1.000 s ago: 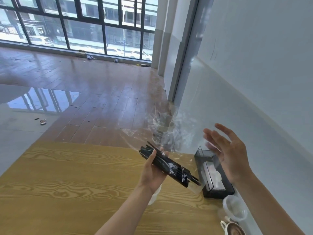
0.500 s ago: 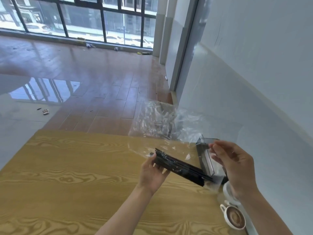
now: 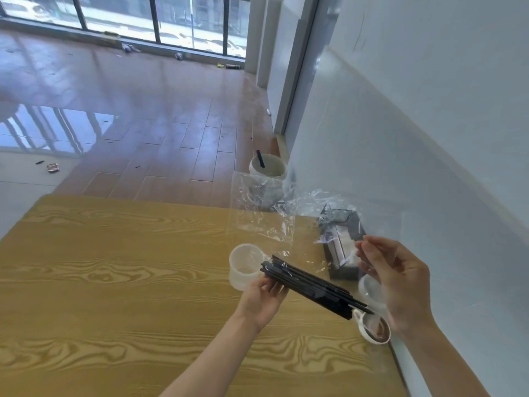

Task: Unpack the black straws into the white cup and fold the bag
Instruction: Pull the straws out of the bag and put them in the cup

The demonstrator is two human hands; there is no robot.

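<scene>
Over on the left, the wooden table (image 3: 114, 282) stretches away bare, its pale grain catching the window light. Moving across, the white cup (image 3: 246, 266) stands upright on the tabletop, mouth open, and nothing shows inside it. Right beside it comes the left hand (image 3: 264, 296), palm up, fingers curled under the near end of the black straws (image 3: 310, 285). It grips that bundle firmly, and the straws run down to the right in a tight sheaf, their far tips hanging just over a coffee cup (image 3: 375, 329) at the table's edge. Above the bundle, the clear bag (image 3: 263, 213) billows upward, crinkled and see-through, its lower part wrapped loosely about the straws. Behind it, on the floor past the table, a white bucket (image 3: 269, 167) sits with a dark stick poking out. Further right, a black box (image 3: 340, 239) with clear sides rests on the table near the wall. A white lid (image 3: 369, 289) lies just this side of it, partly hidden. Then the right hand (image 3: 398, 279), raised above the table edge, fingers half bent and drawn loosely together. Film glints near its fingertips, but whether it actually pinches the bag I cannot tell, the plastic being too clear there.
</scene>
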